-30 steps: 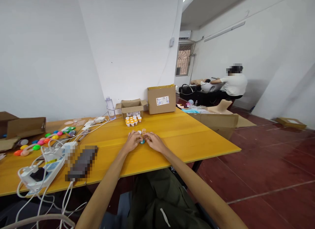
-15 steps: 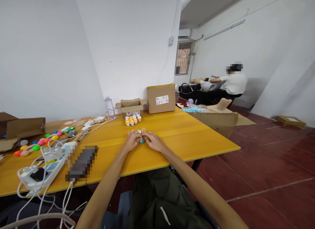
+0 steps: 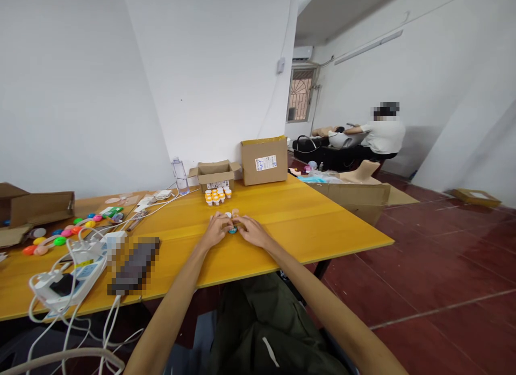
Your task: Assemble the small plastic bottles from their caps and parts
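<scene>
My left hand [image 3: 217, 230] and my right hand [image 3: 252, 232] rest close together over the table, fingers bent inward. Between them is a small teal round piece [image 3: 233, 231], with the fingertips of both hands closed at it; its exact kind is too small to tell. Just beyond the fingers stand a small white-topped thing [image 3: 228, 215] and a small pale orange thing [image 3: 235, 213], both partly covered by my hands. Farther back, several small white-and-orange capped jars [image 3: 216, 200] are grouped together.
Behind the jars are an open carton [image 3: 217, 181] and a taller cardboard box [image 3: 264, 168], with a clear bottle [image 3: 179, 177] beside them. Leftward on the table [image 3: 322, 224] lie a phone [image 3: 137, 264], a cabled power strip [image 3: 80, 289] and colourful round pieces [image 3: 66, 233]. Another person [image 3: 382, 135] sits far right.
Both hands stay in nearly the same place. The teal piece between them looks slightly tilted compared with before. Little else differs.
</scene>
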Motion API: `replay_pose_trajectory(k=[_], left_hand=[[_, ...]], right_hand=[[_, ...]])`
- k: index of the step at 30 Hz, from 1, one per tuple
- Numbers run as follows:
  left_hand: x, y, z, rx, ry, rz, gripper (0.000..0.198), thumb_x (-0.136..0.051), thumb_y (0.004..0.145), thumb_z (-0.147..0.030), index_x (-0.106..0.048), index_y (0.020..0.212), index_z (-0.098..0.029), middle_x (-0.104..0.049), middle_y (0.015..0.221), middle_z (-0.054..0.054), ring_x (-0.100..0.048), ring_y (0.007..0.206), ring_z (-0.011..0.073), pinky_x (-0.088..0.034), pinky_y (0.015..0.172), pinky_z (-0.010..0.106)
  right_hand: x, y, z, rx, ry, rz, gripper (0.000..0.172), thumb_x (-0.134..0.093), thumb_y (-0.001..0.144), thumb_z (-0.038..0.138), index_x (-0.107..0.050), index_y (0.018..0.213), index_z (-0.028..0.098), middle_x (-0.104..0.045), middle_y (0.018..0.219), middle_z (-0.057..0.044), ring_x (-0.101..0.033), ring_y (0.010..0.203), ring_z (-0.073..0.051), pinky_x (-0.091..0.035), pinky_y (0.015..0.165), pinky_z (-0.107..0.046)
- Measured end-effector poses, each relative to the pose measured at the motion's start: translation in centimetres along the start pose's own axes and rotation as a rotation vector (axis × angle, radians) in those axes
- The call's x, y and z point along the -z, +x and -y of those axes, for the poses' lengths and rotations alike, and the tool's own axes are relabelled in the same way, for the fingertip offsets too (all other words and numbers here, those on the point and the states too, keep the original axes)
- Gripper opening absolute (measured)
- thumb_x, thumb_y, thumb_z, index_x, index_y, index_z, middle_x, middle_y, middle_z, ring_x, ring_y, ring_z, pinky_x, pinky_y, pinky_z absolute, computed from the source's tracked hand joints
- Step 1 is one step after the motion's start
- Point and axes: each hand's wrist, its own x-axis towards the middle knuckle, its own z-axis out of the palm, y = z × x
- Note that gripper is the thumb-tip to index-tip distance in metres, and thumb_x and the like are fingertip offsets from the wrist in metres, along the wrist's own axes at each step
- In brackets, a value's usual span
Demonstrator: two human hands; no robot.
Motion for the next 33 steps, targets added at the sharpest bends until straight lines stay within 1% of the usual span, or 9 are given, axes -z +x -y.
replay_pose_trajectory(k=[4, 9, 14, 16, 23, 29, 33], left_hand=[[0.00, 0.01, 0.04, -0.008, -0.001, -0.003, 0.024, -0.057, 0.091, -0.039, -0.073, 0.080, -0.026, -0.070, 0.089, 0.005, -0.053, 0.097, 0.0257, -0.035, 0.094, 0.041], [-0.02, 0.02, 0.01, -0.009, 0.005, -0.007, 0.023, -0.057, 0.092, -0.038, -0.072, 0.079, -0.025, -0.070, 0.091, 0.005, -0.054, 0.098, 0.0258, -0.036, 0.094, 0.040], [0.07, 0.01, -0.15, -0.012, -0.004, -0.003, 0.023, -0.056, 0.092, -0.036, -0.071, 0.078, -0.025, -0.070, 0.091, 0.005, -0.053, 0.099, 0.0256, -0.036, 0.093, 0.040], [0.13, -0.01, -0.24, -0.010, -0.006, -0.003, 0.023, -0.057, 0.092, -0.035, -0.071, 0.077, -0.024, -0.070, 0.091, 0.005, -0.053, 0.099, 0.0255, -0.036, 0.092, 0.040], [0.30, -0.07, -0.45, -0.017, -0.004, -0.002, 0.025, -0.057, 0.092, -0.037, -0.071, 0.076, -0.024, -0.069, 0.087, 0.005, -0.054, 0.098, 0.0254, -0.036, 0.092, 0.039], [0.13, -0.02, -0.29, -0.020, 0.003, -0.014, 0.023, -0.057, 0.092, -0.034, -0.070, 0.076, -0.024, -0.070, 0.089, 0.004, -0.054, 0.099, 0.0250, -0.036, 0.093, 0.040], [0.14, -0.03, -0.30, -0.023, -0.002, -0.015, 0.021, -0.058, 0.091, -0.032, -0.070, 0.076, -0.024, -0.071, 0.090, 0.004, -0.055, 0.099, 0.0251, -0.036, 0.093, 0.040]], right_hand=[[0.12, -0.03, 0.05, -0.018, -0.006, 0.010, 0.033, -0.052, 0.085, 0.007, -0.070, 0.105, 0.026, -0.073, 0.103, -0.004, -0.066, 0.099, -0.019, -0.051, 0.091, -0.032], [0.33, -0.12, 0.19, -0.066, -0.002, -0.021, 0.033, -0.051, 0.084, 0.006, -0.070, 0.104, 0.024, -0.072, 0.103, -0.005, -0.065, 0.101, -0.020, -0.051, 0.092, -0.033], [0.34, -0.04, 0.32, -0.010, 0.012, 0.016, 0.039, -0.052, 0.080, 0.003, -0.069, 0.108, 0.024, -0.071, 0.109, -0.005, -0.064, 0.104, -0.020, -0.050, 0.094, -0.034], [0.33, -0.03, 0.28, 0.006, 0.006, 0.036, 0.039, -0.053, 0.080, 0.003, -0.069, 0.108, 0.025, -0.071, 0.108, -0.004, -0.064, 0.102, -0.020, -0.050, 0.093, -0.034], [0.13, -0.09, -0.14, -0.045, -0.009, -0.017, 0.033, -0.051, 0.083, 0.006, -0.069, 0.104, 0.024, -0.071, 0.102, -0.005, -0.064, 0.099, -0.019, -0.050, 0.090, -0.032], [0.05, 0.02, -0.02, 0.022, 0.008, 0.034, 0.040, -0.052, 0.081, 0.003, -0.067, 0.111, 0.024, -0.071, 0.111, -0.005, -0.064, 0.104, -0.020, -0.050, 0.093, -0.033], [0.12, -0.03, 0.13, -0.028, -0.022, 0.030, 0.036, -0.052, 0.083, 0.005, -0.068, 0.108, 0.024, -0.072, 0.106, -0.005, -0.065, 0.101, -0.020, -0.051, 0.090, -0.034]])
